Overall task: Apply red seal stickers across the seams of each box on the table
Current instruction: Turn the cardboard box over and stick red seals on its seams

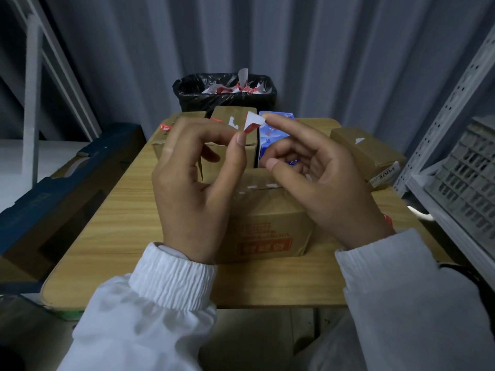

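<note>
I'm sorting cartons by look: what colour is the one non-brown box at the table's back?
The box is blue with white markings; the head view shows it.

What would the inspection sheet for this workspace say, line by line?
Surface: wooden table, light grain.
Job's things: red seal sticker, partly peeled from its white backing; cardboard box under the hands, with white scraps on its top seam; two rear boxes bear red stickers; blue carton; right box.
Clutter: bin behind the table holds red-and-white scraps.
Hands: left hand pinches the sticker; right hand touches the backing with a fingertip.
Cables: dark strap or cord by the right sleeve; cannot tell which.
Surroundings: corrugated wall; metal shelving with grey crate.
</note>
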